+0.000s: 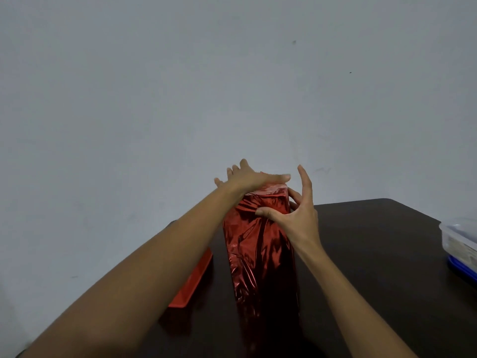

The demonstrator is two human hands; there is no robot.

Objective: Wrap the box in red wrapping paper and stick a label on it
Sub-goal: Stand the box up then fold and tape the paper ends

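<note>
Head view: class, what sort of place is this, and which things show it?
Probably a plain room at home or a small workroom: a dark table stands by a bare grey wall, a lidded plastic container sits at its right edge, and a red-wrapped box stands on it.

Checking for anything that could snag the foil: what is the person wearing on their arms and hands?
Nothing shows. The left forearm and right forearm are bare as far as the frame reaches, with no sleeve in view. The left hand and right hand have no gloves, and no watch, bracelet or ring shows on the sides facing the camera.
</note>
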